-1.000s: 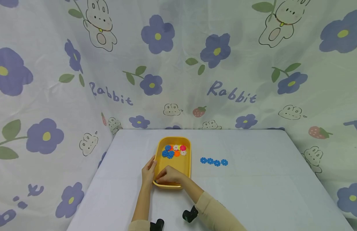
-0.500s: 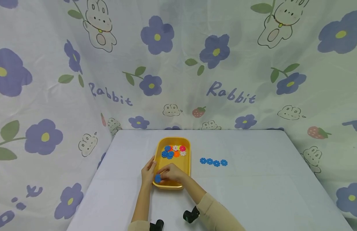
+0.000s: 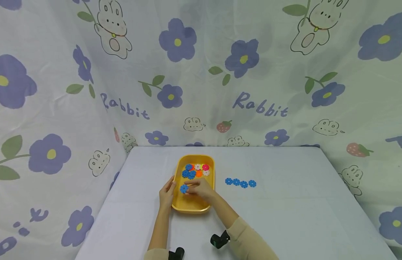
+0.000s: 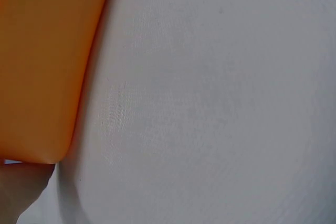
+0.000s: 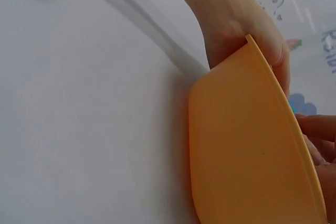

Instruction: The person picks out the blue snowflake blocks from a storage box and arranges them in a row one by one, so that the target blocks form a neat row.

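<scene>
My left hand [image 3: 166,193] grips the left side of a yellow tray [image 3: 192,207]; its thumb lies at the rim. Over the tray's inside, my right hand [image 3: 202,188] pinches a blue snowflake disc [image 3: 183,189] with a notched, flower-like edge. More discs lie in the far half of the tray: several blue discs [image 3: 191,174], an orange disc [image 3: 199,173], a pink-red disc [image 3: 205,167] and white discs [image 3: 206,173]. The right wrist view shows the tray's outer wall [image 5: 247,145], which hides most of my right fingers [image 5: 317,127].
To the right of the tray, several blue discs [image 3: 236,182] lie in a row on the white tabletop [image 3: 285,216]. A patterned cloth [image 3: 201,90] hangs behind and beside the table. Black camera mounts [image 3: 220,239] sit at the wrists.
My right hand has lifted a blue disc from the tray's near left corner and moved it away from me and slightly right. The left hand stays on the tray.
</scene>
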Available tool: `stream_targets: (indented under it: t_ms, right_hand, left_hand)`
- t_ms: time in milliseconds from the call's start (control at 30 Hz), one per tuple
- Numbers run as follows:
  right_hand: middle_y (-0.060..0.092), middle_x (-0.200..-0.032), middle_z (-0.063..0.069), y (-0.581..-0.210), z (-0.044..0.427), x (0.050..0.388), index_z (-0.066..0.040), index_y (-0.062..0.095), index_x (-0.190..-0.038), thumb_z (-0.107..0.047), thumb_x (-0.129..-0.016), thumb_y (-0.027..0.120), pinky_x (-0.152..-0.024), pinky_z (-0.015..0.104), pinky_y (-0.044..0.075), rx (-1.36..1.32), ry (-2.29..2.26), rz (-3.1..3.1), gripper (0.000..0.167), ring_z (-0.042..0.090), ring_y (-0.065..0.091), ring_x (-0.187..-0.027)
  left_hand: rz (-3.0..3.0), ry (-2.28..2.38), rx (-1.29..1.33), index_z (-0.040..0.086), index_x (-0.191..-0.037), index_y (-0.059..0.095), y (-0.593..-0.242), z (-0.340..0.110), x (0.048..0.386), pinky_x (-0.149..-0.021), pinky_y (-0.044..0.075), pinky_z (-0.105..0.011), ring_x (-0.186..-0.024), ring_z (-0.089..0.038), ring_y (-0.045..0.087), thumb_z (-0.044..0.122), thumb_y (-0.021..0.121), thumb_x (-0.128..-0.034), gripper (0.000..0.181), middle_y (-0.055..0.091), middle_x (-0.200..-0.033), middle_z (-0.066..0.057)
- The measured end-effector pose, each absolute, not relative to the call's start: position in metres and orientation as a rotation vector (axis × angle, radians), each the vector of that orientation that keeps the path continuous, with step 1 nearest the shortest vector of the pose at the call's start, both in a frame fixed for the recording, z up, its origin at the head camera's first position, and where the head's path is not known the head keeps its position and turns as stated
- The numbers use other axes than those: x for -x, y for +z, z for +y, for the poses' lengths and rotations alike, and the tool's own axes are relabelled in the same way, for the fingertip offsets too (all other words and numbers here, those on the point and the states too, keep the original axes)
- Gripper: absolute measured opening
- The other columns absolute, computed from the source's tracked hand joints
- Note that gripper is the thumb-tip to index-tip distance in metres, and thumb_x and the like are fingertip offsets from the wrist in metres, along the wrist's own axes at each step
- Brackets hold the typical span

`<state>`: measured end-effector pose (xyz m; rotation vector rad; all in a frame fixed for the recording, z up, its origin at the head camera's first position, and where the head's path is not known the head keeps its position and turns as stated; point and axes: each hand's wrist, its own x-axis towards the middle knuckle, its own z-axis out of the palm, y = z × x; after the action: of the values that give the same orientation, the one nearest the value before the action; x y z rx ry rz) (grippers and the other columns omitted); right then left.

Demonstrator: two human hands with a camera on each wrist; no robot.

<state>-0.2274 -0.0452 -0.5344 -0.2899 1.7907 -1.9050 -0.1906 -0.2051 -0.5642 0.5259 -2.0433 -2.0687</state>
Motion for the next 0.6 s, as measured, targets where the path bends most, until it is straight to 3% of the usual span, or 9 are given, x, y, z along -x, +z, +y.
stream_targets:
  t_ms: [233, 600]
  right_hand:
    - [0.068, -0.096, 0.024, -0.527, -0.033, 0.232, 0.012, 0.053, -0.125, 0.006, -0.086, 0.062, -0.088, 0.052, 0.047, 0.251, -1.941, 1.729, 0.041, 0.041, 0.065, -0.094]
    - [0.068, -0.101, 0.024, -0.518, -0.010, 0.234, 0.011, 0.056, -0.123, 0.001, -0.087, 0.063, -0.090, 0.049, 0.046, 0.287, -1.967, 1.751, 0.039, 0.030, 0.068, -0.091]
  left_hand:
    - [-2.018, -2.080, -0.545, 0.005, -0.137, 0.049, -0.566, -0.206, 0.193, -0.106, 0.035, -0.043, -0.127, -0.033, 0.043, 0.020, 0.053, -0.0975, 0.042, 0.045, -0.140, -0.022]
    - [-2.006, -2.111, -0.552, 0.004, -0.139, 0.045, -0.564, -0.205, 0.193, -0.107, 0.035, -0.043, -0.129, -0.035, 0.040, 0.018, 0.051, -0.0982, 0.043, 0.040, -0.143, -0.022]
